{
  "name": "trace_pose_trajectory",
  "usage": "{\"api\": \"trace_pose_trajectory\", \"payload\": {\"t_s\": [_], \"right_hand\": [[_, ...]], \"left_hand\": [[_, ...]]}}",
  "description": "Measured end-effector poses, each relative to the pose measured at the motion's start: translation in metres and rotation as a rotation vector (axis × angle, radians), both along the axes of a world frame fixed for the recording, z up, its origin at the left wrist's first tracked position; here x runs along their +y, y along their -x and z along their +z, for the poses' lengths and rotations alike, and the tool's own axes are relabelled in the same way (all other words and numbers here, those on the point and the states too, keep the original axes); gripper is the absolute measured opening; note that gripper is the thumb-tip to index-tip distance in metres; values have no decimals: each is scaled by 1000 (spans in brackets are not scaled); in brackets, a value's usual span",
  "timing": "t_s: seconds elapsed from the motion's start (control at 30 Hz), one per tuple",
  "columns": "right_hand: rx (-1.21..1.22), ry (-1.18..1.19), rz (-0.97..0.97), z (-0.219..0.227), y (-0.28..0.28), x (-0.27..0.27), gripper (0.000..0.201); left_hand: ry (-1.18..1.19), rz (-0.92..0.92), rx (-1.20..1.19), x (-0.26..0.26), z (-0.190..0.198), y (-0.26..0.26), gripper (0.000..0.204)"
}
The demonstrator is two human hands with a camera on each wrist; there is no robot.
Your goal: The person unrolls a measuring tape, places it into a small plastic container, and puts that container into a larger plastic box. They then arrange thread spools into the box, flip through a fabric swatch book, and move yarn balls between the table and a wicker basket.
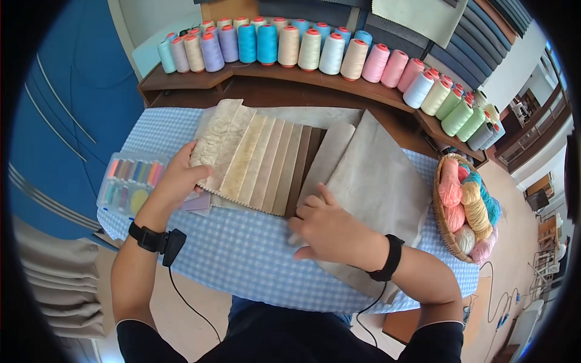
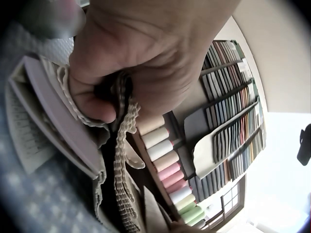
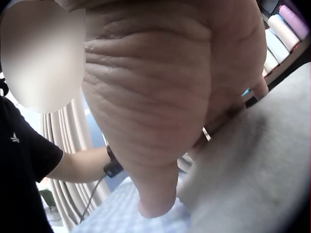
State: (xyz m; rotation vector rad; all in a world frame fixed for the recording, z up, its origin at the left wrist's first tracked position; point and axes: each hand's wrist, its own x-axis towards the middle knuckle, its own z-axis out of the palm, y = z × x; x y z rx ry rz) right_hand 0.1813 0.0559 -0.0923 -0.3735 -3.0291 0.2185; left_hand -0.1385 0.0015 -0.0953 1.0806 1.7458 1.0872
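A fabric sample book lies on the checked cloth, its beige-to-brown swatches (image 1: 266, 160) fanned out with zigzag-cut edges. My left hand (image 1: 181, 175) grips the left end of the swatches, thumb on top and fingers beneath. In the left wrist view, the layered swatch edges (image 2: 127, 179) stand between thumb and fingers. My right hand (image 1: 336, 230) rests at the near edge of large grey fabric pieces (image 1: 378, 181) on the right, beside the darkest brown swatch. Its thumb (image 3: 158, 194) sticks out apart from the grey cloth in the right wrist view, and the fingertips are partly hidden.
A clear box of small thread spools (image 1: 130, 181) sits to the left. On the right stands a wicker basket (image 1: 445, 221) with yarn balls. Thread cones (image 1: 308, 51) line the curved brown shelf behind. Blue-checked cloth (image 1: 242, 254) covers the table.
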Motion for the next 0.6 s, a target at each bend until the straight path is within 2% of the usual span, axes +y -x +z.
{"api": "trace_pose_trajectory", "payload": {"t_s": [0.07,0.17,0.23,0.27,0.3,0.33,0.37,0.4,0.43,0.47,0.5,0.57,0.6], "right_hand": [[-36,33,22,1,-7,5,33],[79,149,99,31,-26,20,32],[309,320,49,63,-50,33,39],[336,315,-68,81,-66,37,42],[513,331,-117,88,-79,44,40],[570,369,-256,98,-97,50,38],[708,254,-298,100,-112,62,37],[799,359,-433,109,-122,63,36],[828,422,-508,113,-136,69,36],[831,418,-491,116,-150,78,36],[864,436,-481,117,-156,80,36],[890,442,-484,120,-168,86,36],[899,420,-482,122,-172,88,37]], "left_hand": [[-67,69,-155,-1,9,-4,67],[-122,2,-247,3,13,4,65],[-132,-1,-276,4,13,7,62],[-142,-5,-311,5,12,6,60],[-134,-17,-315,4,13,5,60],[-127,-4,-225,3,16,4,59],[-119,6,-135,3,17,3,59],[-110,-15,-141,3,5,10,59],[-178,-53,291,3,-15,20,58],[-253,-94,723,4,-28,23,58],[-257,-119,716,2,-20,9,58],[-418,-272,1036,-6,15,-36,65],[-421,-284,1021,-6,24,-60,65]]}}
